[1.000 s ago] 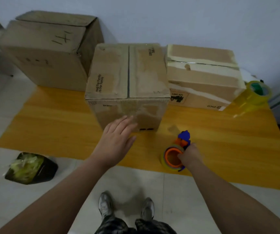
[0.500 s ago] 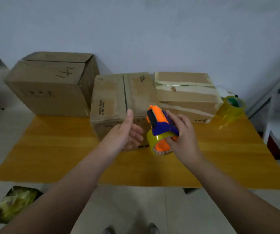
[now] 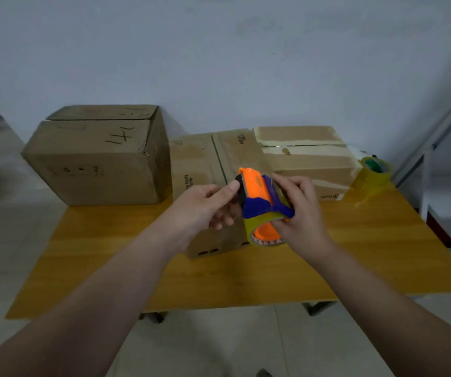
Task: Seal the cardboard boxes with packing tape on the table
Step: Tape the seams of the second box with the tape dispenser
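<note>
middle box (image 3: 199,164) partly hidden, dispenser (image 3: 255,190) blade unclear

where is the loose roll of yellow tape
In the head view, the loose yellow tape roll sits at the far right of the wooden table, just right of the tape-striped cardboard box.

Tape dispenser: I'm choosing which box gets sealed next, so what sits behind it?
The middle cardboard box, top seam untaped where visible. The tape dispenser, left hand and right hand hide its near right part, including the seam's front end.
</note>
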### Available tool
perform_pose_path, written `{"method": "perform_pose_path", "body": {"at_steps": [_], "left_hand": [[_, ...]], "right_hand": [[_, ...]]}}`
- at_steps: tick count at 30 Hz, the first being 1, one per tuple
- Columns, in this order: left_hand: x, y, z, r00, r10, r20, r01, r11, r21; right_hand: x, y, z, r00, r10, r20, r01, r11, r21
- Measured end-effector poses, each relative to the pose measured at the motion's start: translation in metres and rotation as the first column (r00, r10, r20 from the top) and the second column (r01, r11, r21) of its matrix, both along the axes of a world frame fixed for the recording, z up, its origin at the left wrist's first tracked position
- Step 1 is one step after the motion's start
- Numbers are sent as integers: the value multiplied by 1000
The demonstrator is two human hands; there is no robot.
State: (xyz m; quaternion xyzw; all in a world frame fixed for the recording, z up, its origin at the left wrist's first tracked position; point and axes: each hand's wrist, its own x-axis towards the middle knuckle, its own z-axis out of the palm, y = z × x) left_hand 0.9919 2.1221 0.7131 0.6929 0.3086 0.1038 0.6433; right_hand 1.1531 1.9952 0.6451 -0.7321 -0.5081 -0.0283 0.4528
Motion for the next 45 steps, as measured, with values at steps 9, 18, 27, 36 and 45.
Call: {"method": "perform_pose_path", "body": {"at_steps": [9, 18, 27, 36, 45], "left_hand": [[-18, 26, 10, 997, -72, -17, 70, 994, -84], [-34, 56, -5, 981, -14, -193, 54, 977, 206], [-78, 88, -33, 933, 305, -192, -256, 936, 241], [-76, 77, -65, 854, 493, -168, -380, 810, 446], [-66, 83, -83, 822, 561, -101, -470, 767, 436]], "right_hand": [[-21, -1, 2, 997, 50, -53, -57, 989, -136], [-33, 23, 33, 924, 280, 262, -89, 822, -563], [4, 34, 63, 715, 413, 564, 198, 655, -730], [-22, 70, 73, 466, 489, 737, 338, 672, -659], [-26, 84, 87, 474, 509, 718, 358, 634, -686]]}}
